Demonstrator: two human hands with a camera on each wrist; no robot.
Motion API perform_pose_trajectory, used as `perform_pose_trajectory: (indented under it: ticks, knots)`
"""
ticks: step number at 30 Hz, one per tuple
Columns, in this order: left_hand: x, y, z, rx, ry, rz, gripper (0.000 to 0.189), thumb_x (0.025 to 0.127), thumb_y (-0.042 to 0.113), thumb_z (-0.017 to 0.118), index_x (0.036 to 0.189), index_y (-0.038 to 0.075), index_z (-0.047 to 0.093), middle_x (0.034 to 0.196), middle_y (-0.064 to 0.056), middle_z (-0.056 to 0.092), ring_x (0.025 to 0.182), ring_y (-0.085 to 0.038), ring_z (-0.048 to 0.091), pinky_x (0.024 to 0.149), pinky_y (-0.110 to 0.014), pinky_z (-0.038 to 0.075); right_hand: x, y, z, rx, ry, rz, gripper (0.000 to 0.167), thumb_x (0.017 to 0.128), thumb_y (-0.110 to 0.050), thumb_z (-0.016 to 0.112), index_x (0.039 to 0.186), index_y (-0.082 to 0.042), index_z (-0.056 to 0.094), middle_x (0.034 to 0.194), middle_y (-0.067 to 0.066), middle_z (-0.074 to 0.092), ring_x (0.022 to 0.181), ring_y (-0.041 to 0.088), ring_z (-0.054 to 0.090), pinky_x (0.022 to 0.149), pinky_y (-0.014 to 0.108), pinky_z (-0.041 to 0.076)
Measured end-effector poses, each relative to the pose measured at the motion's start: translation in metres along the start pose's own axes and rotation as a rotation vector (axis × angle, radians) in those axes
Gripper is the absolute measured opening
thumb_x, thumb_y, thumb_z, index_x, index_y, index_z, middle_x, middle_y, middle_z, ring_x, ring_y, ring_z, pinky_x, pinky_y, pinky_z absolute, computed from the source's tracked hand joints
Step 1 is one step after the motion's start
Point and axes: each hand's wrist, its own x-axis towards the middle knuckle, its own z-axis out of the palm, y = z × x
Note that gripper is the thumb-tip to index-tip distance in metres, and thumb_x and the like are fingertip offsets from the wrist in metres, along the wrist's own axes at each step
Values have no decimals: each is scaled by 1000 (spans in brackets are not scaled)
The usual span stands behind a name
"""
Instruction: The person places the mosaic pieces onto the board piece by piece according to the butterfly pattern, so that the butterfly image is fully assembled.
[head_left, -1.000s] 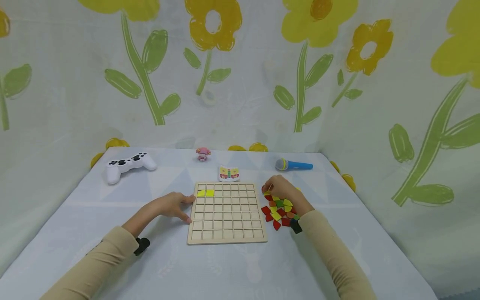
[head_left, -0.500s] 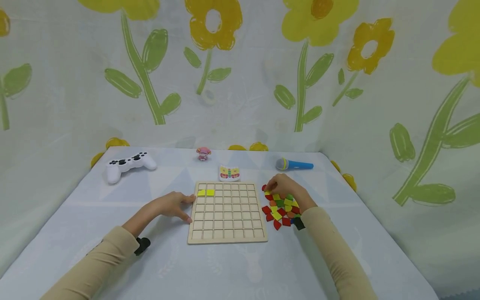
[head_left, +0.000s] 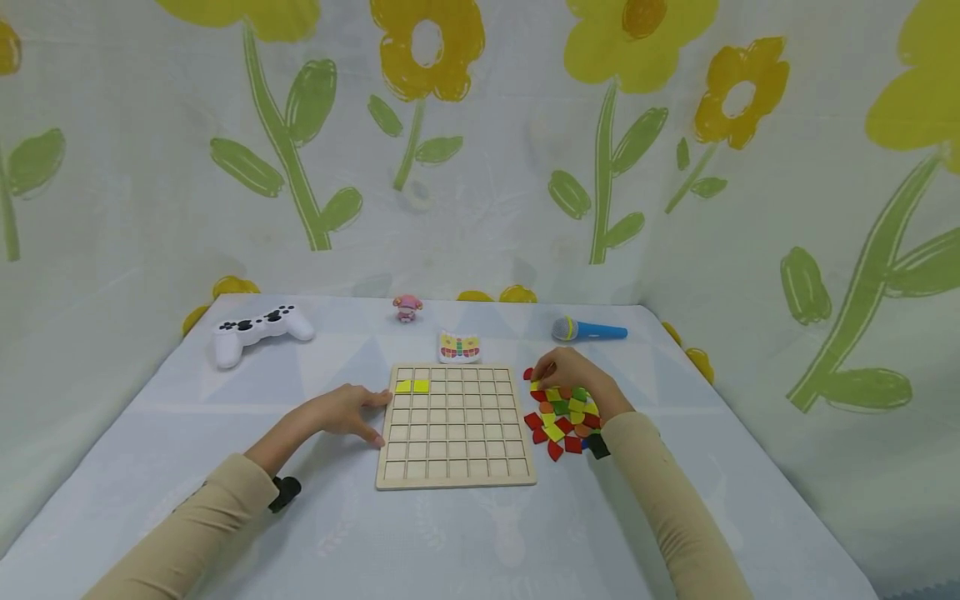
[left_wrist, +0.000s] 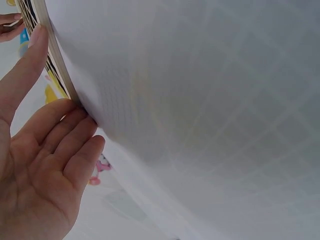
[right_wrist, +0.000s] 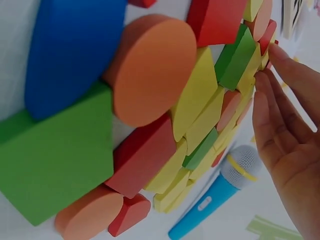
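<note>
The grid-patterned board [head_left: 457,482] is pale beige, its two far-left tiles [head_left: 421,387] bright yellow, the loose pieces [head_left: 561,407] at right red, yellow, green, orange and blue, the far-right microphone [head_left: 600,331] blue, grey and yellow, and the far-left controller [head_left: 255,328] white and black.

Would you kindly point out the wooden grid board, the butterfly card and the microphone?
Wooden grid board [head_left: 456,427]: head view, middle of its grid.
Butterfly card [head_left: 460,347]: head view, its printed face.
Microphone [right_wrist: 215,192]: right wrist view, its blue handle.

Free room above the board [head_left: 456,432]
Tiles [head_left: 561,407] crowd beneath your right grip [head_left: 570,371]; the microphone [head_left: 592,331] obstructs you beyond.
</note>
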Motion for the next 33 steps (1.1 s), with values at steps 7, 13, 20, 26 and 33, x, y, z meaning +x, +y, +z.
perform_pose_trajectory:
  ticks: [7, 13, 20, 26, 33]
  knots:
    - [-1, 1, -1, 16, 8, 13, 87, 71, 35, 85, 141, 2, 46, 146, -18, 41, 134, -43, 35, 105, -57, 32, 0, -1, -1, -5, -10, -13, 11, 87, -8, 71, 98, -10, 73, 92, 1, 68, 85, 19, 60, 82, 31, 53]
    - [-1, -1, 0, 15, 8, 24, 87, 71, 34, 85, 141, 0, 46, 146, -18, 41, 134, -43, 34, 106, -57, 32, 0, 0, 0, -18, -21, -30, 11, 86, -8, 72, 96, -10, 70, 89, 1, 64, 84, 20, 56, 79, 30, 52]
    - [-2, -1, 0, 19, 7, 22, 87, 71, 35, 85, 141, 1, 45, 146, -18, 41, 134, -43, 35, 105, -57, 32, 1, 0, 1, -30, -33, -25, 8, 88, -10, 71, 95, -13, 73, 86, 0, 63, 84, 19, 55, 77, 29, 51]
    - [-2, -2, 0, 15, 7, 23, 87, 70, 34, 85, 141, 0, 46, 146, -18, 41, 134, -43, 35, 106, -57, 32, 1, -4, 4, -17, 19, -66, 5, 88, -12, 71, 93, -13, 73, 88, -2, 66, 83, 18, 57, 81, 31, 52]
    - [-1, -2, 1, 8, 3, 28, 87, 72, 34, 84, 141, 1, 45, 147, -17, 40, 135, -42, 34, 106, -56, 31, 4, -16, 13, 11, 119, -154, 6, 88, -10, 71, 94, -8, 69, 88, 0, 68, 81, 15, 61, 80, 31, 53]
